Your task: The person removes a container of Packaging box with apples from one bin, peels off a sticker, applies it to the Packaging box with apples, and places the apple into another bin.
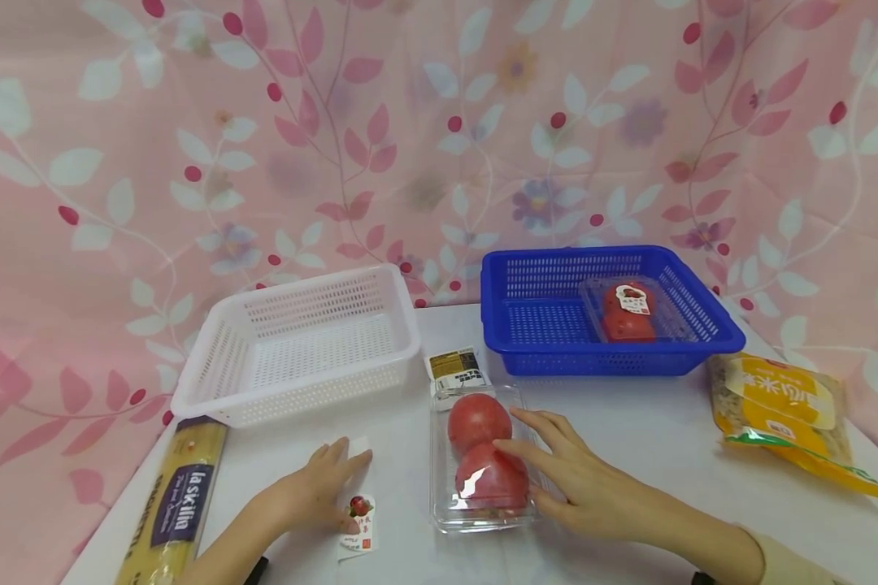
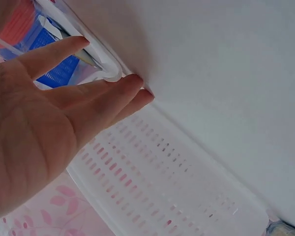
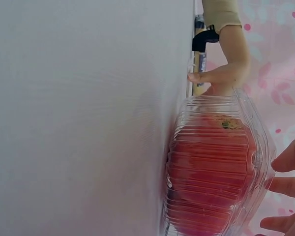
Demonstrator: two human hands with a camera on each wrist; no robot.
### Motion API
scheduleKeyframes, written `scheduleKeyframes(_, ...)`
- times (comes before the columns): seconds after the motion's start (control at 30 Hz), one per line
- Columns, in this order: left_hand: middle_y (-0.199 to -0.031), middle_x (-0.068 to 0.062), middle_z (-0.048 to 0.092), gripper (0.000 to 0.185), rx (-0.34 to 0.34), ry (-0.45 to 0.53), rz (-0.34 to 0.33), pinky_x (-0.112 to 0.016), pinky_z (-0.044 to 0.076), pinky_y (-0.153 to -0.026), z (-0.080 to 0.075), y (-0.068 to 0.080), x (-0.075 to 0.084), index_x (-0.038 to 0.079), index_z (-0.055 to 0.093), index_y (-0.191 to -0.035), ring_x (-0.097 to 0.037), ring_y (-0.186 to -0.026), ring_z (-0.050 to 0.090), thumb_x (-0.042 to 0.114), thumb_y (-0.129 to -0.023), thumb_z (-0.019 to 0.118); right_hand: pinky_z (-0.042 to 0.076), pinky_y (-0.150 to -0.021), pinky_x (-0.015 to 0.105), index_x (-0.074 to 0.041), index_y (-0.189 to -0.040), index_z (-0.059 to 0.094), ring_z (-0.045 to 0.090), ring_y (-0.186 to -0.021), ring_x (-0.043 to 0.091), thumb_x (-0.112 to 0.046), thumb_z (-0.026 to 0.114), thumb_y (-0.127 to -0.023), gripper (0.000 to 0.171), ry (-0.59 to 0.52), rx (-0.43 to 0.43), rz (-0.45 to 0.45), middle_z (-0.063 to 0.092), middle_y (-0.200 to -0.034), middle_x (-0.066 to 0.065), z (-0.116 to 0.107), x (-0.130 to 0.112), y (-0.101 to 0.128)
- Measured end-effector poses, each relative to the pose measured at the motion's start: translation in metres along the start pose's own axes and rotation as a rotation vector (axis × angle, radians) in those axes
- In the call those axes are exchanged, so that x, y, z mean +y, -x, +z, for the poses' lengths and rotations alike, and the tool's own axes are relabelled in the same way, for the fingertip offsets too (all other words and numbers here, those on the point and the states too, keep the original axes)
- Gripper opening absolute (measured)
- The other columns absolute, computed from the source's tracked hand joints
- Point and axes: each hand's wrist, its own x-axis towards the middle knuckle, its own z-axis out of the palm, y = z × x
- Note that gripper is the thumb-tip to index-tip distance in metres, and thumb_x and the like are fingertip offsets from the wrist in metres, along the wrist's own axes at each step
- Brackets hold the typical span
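A clear plastic box (image 1: 441, 487) stands at the middle of the white table, its lid down over two big red tomatoes (image 1: 480, 424). At its right side is my right hand (image 1: 593, 491), the fingertips spread and touching the lid; in the right wrist view those fingers (image 3: 287, 184) sit by the lid's rim. To the left, my left hand (image 1: 315, 491) rests on a white paper strip with a round fruit sticker (image 1: 361, 513). Its fingers (image 2: 103, 101) are extended in the left wrist view. The hand covers part of the strip.
A white basket (image 1: 329, 390) stands at the back left. In the blue basket (image 1: 593, 363) at the back right lies another tomato box (image 1: 629, 313) with a sticker. Spaghetti (image 1: 176, 504) lies at left, a yellow food bag (image 1: 790, 406) at right, a small packet (image 1: 457, 370) behind the box.
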Motion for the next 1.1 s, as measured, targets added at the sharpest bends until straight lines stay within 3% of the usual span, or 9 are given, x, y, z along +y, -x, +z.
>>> scheduleKeyframes(0.13,-0.14,-0.03,0.023,0.081,0.041,-0.009,0.051,-0.053,0.046,-0.078,0.002,0.001,0.003,0.008,0.048,-0.132,-0.048,-0.118,0.035,0.029,-0.061,0.083,0.046,-0.084,0.05,-0.023,-0.134,0.043,0.027,-0.125,0.023,-0.01,0.065,-0.078,0.062,-0.017,-0.02,0.016,0.025,-0.144,0.011,-0.001,-0.001,0.0)
scheduleKeyframes(0.23,-0.143,-0.026,0.017,0.08,0.064,-0.047,0.135,-0.036,0.049,-0.066,0.004,0.0,0.005,0.008,0.048,-0.131,-0.036,-0.101,0.045,0.031,-0.062,0.083,0.047,-0.084,0.049,-0.024,-0.134,0.043,0.027,-0.125,0.023,-0.011,0.065,-0.079,0.06,-0.025,-0.031,0.023,0.025,-0.145,0.011,-0.001,-0.002,0.001)
scheduleKeyframes(0.4,-0.15,-0.014,0.012,0.079,-0.004,-0.068,0.244,-0.028,0.046,-0.066,0.005,0.004,0.011,0.014,0.048,-0.133,-0.025,-0.097,0.042,0.042,-0.066,0.079,0.047,-0.084,0.048,-0.024,-0.134,0.043,0.027,-0.126,0.022,-0.011,0.064,-0.08,0.059,-0.041,-0.048,0.034,0.024,-0.145,0.011,0.0,-0.002,0.001)
scheduleKeyframes(0.5,-0.145,-0.013,0.026,0.07,-0.053,-0.033,0.255,-0.035,0.048,-0.076,0.004,0.006,0.014,0.018,0.051,-0.13,-0.028,-0.11,0.04,0.039,-0.069,0.077,0.047,-0.084,0.048,-0.023,-0.134,0.044,0.027,-0.126,0.023,-0.011,0.064,-0.08,0.059,-0.042,-0.04,0.028,0.024,-0.145,0.011,0.0,-0.002,0.001)
scheduleKeyframes(0.57,-0.142,-0.018,0.03,0.069,-0.062,0.003,0.217,-0.043,0.047,-0.078,0.005,0.007,0.013,0.017,0.05,-0.131,-0.033,-0.116,0.036,0.04,-0.071,0.075,0.047,-0.084,0.048,-0.023,-0.133,0.045,0.027,-0.126,0.023,-0.01,0.064,-0.08,0.059,-0.036,-0.029,0.017,0.025,-0.145,0.012,0.0,-0.002,0.001)
scheduleKeyframes(0.73,-0.143,-0.031,0.019,0.086,-0.033,0.021,0.058,-0.064,0.039,-0.081,0.001,0.003,-0.003,0.012,0.039,-0.139,-0.051,-0.124,0.023,0.046,-0.068,0.074,0.047,-0.084,0.047,-0.021,-0.133,0.045,0.028,-0.126,0.022,-0.008,0.064,-0.078,0.06,-0.019,-0.005,-0.015,0.026,-0.144,0.012,0.0,-0.001,0.0)
scheduleKeyframes(0.8,-0.145,-0.03,0.015,0.091,-0.029,0.01,0.049,-0.066,0.033,-0.087,-0.002,-0.001,-0.012,0.013,0.036,-0.141,-0.051,-0.126,0.019,0.045,-0.066,0.076,0.047,-0.084,0.046,-0.021,-0.133,0.046,0.028,-0.126,0.022,-0.008,0.063,-0.077,0.06,-0.019,-0.001,-0.018,0.026,-0.144,0.013,0.0,-0.001,0.0)
scheduleKeyframes(0.93,-0.149,-0.021,0.011,0.092,-0.062,0.017,0.16,-0.063,0.026,-0.096,-0.005,-0.012,-0.023,0.014,0.035,-0.142,-0.045,-0.13,0.016,0.039,-0.066,0.079,0.048,-0.083,0.045,-0.022,-0.133,0.046,0.028,-0.125,0.022,-0.008,0.063,-0.077,0.06,-0.034,-0.008,-0.011,0.027,-0.144,0.012,0.001,0.0,0.001)
scheduleKeyframes(1.1,-0.152,-0.012,0.008,0.086,-0.077,0.012,0.295,-0.055,0.026,-0.101,-0.004,-0.02,-0.023,0.017,0.041,-0.139,-0.036,-0.133,0.017,0.03,-0.064,0.082,0.048,-0.084,0.045,-0.024,-0.134,0.045,0.027,-0.126,0.021,-0.009,0.062,-0.08,0.058,-0.06,-0.052,0.035,0.025,-0.145,0.01,0.001,-0.001,0.001)
